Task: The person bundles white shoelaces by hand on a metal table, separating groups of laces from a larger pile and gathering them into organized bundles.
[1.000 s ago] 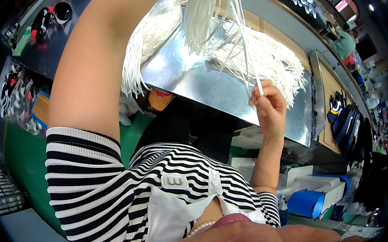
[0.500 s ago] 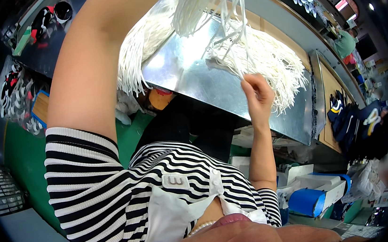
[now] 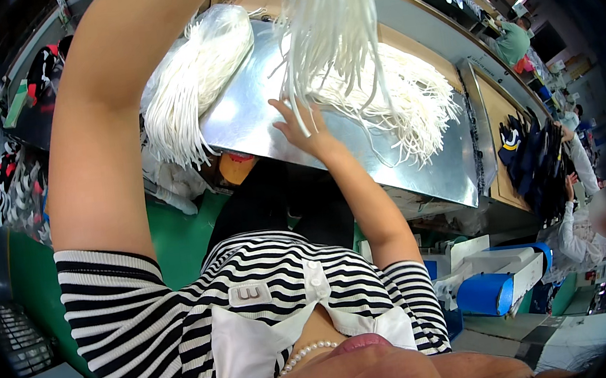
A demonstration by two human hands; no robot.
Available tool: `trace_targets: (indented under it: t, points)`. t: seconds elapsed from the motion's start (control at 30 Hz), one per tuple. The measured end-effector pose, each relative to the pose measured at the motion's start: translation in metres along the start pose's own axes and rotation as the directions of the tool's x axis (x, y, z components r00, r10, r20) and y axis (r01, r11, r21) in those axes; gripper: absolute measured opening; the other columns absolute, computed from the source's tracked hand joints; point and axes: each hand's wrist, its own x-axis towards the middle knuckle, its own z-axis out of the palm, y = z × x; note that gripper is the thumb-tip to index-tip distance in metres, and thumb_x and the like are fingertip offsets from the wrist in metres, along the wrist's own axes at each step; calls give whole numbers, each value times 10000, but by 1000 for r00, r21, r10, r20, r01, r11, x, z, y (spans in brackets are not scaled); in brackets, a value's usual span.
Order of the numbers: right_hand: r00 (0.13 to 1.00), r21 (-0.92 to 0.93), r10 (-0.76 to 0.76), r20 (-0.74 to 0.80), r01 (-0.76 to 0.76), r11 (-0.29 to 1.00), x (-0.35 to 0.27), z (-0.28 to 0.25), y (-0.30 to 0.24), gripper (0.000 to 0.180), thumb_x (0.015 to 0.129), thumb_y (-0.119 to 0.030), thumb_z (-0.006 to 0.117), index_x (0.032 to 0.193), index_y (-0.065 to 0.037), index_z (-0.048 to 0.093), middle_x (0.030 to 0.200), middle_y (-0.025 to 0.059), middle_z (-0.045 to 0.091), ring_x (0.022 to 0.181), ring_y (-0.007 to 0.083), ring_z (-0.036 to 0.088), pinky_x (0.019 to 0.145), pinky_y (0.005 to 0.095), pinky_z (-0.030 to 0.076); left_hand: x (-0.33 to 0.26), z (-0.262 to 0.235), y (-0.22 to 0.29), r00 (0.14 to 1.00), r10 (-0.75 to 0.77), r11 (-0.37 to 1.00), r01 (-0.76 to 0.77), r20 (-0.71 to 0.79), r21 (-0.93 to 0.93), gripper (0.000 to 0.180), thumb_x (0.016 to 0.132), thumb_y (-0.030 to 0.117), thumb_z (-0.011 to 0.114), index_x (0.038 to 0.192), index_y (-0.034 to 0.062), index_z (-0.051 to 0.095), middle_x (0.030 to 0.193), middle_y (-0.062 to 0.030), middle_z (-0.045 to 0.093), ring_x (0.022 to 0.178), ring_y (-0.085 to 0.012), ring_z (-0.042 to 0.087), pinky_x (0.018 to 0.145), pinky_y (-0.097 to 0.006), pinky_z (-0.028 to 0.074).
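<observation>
A bunch of thin white cords (image 3: 334,31) hangs from the top of the view, over the metal-topped table (image 3: 244,118). My left arm is raised toward the top edge, and its hand lies outside the picture. Beside the lower ends of the hanging cords is my right hand (image 3: 304,131), its fingers spread; a few strands cross in front of it, and whether they touch it I cannot tell. On the table's right half lies a loose pile of white cords (image 3: 415,100). Another bundle of cords (image 3: 187,109), partly in clear plastic, drapes over the table's left end.
A wooden board (image 3: 496,132) and dark garments (image 3: 536,157) are beyond the table's right end. Blue-and-white equipment (image 3: 487,291) stands at my right. Another person (image 3: 585,233) is at the far right, hands by the garments. A wire basket (image 3: 23,336) sits at lower left.
My right hand has moved left from the right-hand pile, and its closed fingers have spread. The hanging bunch now reaches lower in the view. The person by the garments has come into clearer view.
</observation>
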Motion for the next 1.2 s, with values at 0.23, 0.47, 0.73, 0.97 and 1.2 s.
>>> trace_targets:
  t: [0.23, 0.47, 0.73, 0.97, 1.2]
  points:
    - [835, 602, 498, -235, -278, 749, -62, -42, -10, 177, 850, 36, 579, 1021, -6, 593, 887, 130, 607, 701, 228, 644, 602, 325, 525, 29, -77, -19, 990, 117, 993, -118, -75, -4, 101, 800, 118, 639, 784, 64, 555, 686, -71, 547, 561, -200, 549, 521, -324, 500]
    - [824, 510, 539, -177, -391, 766, -57, -80, -2, 145, 810, 41, 597, 934, -35, 596, 777, 117, 604, 646, 270, 607, 590, 337, 477, 40, -63, -20, 984, 108, 994, -106, -142, 19, 72, 786, 99, 619, 777, 70, 553, 625, -75, 525, 525, -217, 544, 486, -337, 472]
    - [818, 280, 430, -383, -341, 898, -42, -96, -9, 45, 848, -39, 605, 880, -70, 610, 643, 97, 579, 536, 263, 559, 522, 329, 429, 30, -38, -5, 997, 25, 999, -27, -69, -36, 103, 793, 118, 630, 758, 84, 540, 597, -64, 506, 499, -214, 526, 455, -345, 448]
    - [867, 600, 443, -228, -233, 765, -42, -98, -9, 196, 853, 10, 585, 1043, -33, 577, 845, 82, 573, 704, 163, 552, 588, 265, 436, 0, -4, -3, 995, -36, 997, 41, 93, -59, 138, 822, 136, 637, 750, 78, 535, 603, -59, 529, 485, -196, 516, 502, -334, 480]
    - [803, 195, -26, -596, 176, 965, -10, -127, -26, 392, 751, -116, 686, 1113, -20, 570, 1191, 145, 527, 1156, 298, 482, 974, 412, 365, -103, 68, 29, 844, -121, 966, 223, 523, -135, 166, 848, 130, 610, 714, 87, 522, 599, -27, 540, 479, -145, 507, 593, -289, 490]
